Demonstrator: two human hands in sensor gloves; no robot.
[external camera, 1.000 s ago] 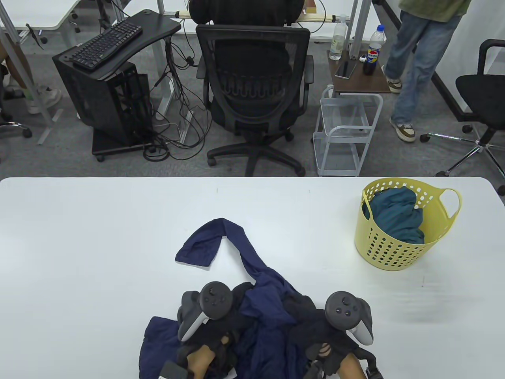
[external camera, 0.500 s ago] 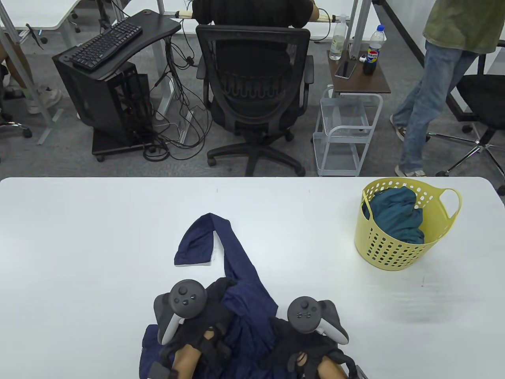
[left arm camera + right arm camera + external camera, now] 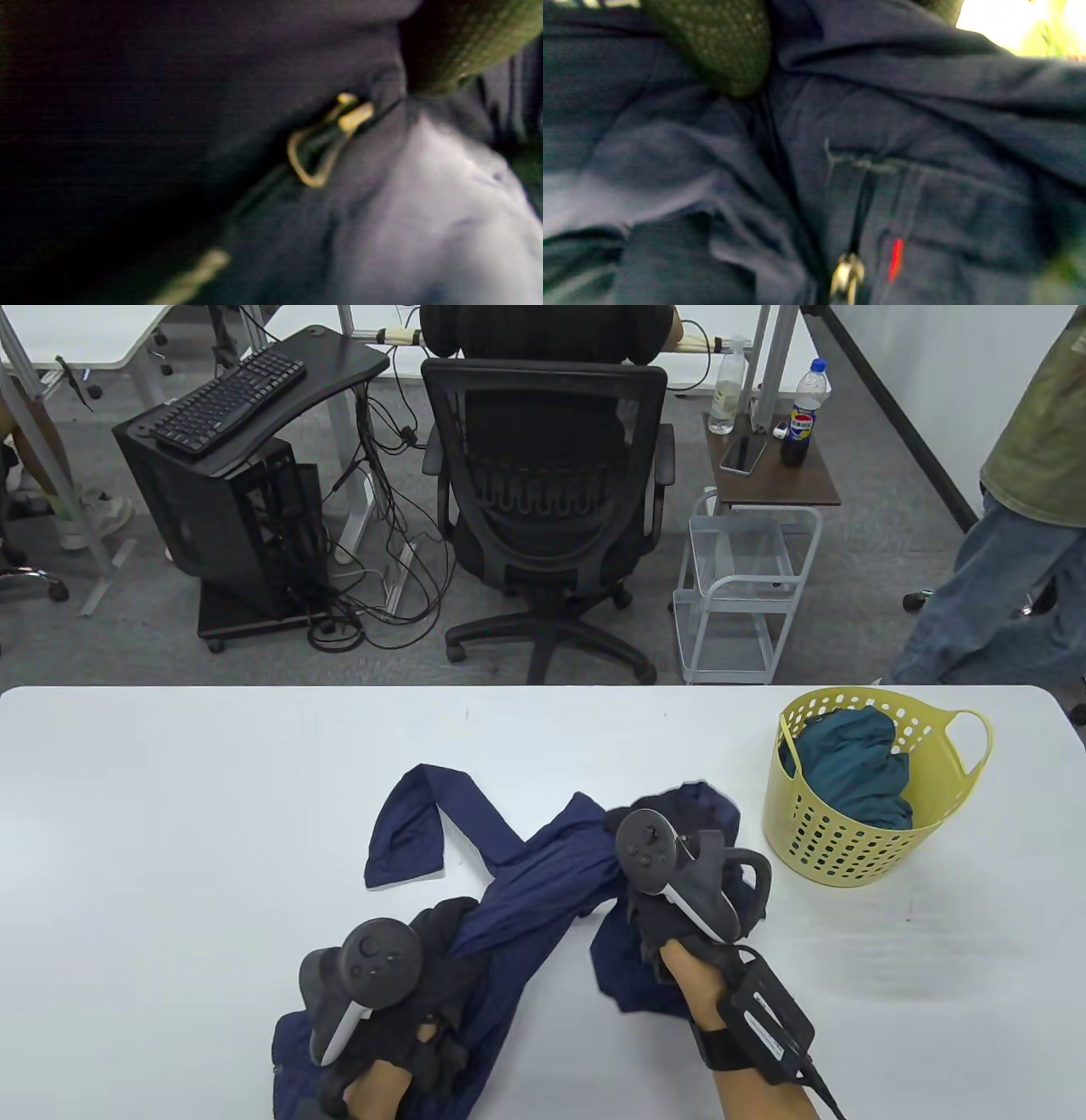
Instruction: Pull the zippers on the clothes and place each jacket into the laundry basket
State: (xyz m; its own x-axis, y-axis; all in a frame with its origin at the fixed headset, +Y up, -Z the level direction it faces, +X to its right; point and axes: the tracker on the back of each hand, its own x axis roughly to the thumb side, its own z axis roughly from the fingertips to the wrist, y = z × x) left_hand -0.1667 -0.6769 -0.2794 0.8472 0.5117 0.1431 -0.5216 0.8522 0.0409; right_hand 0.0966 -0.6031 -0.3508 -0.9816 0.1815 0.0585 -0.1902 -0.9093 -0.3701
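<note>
Table: the broad white tabletop point(image 3: 170, 814) carries everything; places below are given from the basket.
Jacket: a crumpled navy-blue fabric jacket point(image 3: 543, 891) lies left of the basket, stretched between both hands, one sleeve trailing off farther left.
Basket: the yellow perforated plastic laundry basket point(image 3: 848, 840) stands at the right end of the table, a teal garment point(image 3: 848, 768) already inside.
Right hand: the gloved right hand point(image 3: 679, 899) bunches the jacket's end just beside the basket, fingers clenched into the cloth.
Left hand: the gloved left hand point(image 3: 399, 1010) clutches the opposite end, well away from the basket (nearer the table's front edge).
Axis: the cloth runs slantwise from left hand up toward the basket; the right hand is clearly nearer it.
Zipper: a brass-coloured zipper pull point(image 3: 326, 140) shows in the left wrist view, just below a fingertip.
Hidden: both wrist views are blurred; I can't tell how far the zipper is closed.
</note>
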